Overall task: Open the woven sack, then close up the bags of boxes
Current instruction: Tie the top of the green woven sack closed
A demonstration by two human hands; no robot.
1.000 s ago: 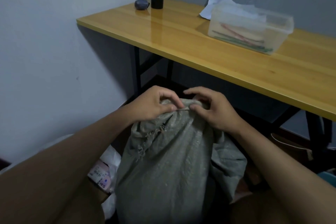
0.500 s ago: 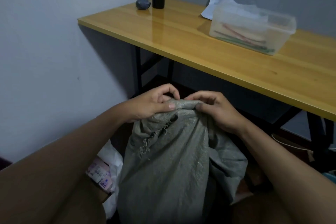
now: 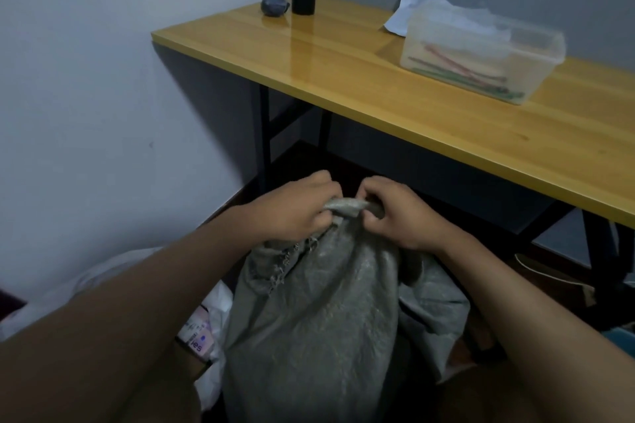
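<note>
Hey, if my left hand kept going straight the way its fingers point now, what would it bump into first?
Most likely your right hand. The left hand points rightward along the bunched top of the woven sack, which both hands grip, and the right hand's fingers sit just across that fold. Depth is hard to judge.

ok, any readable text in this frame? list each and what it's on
"es" (partial, seemingly upside down): on the pink and white label of the white plastic bag left of the sack.
Small print lines on the same label: too blurred to read.
Clear box on the table: no text visible.
</note>
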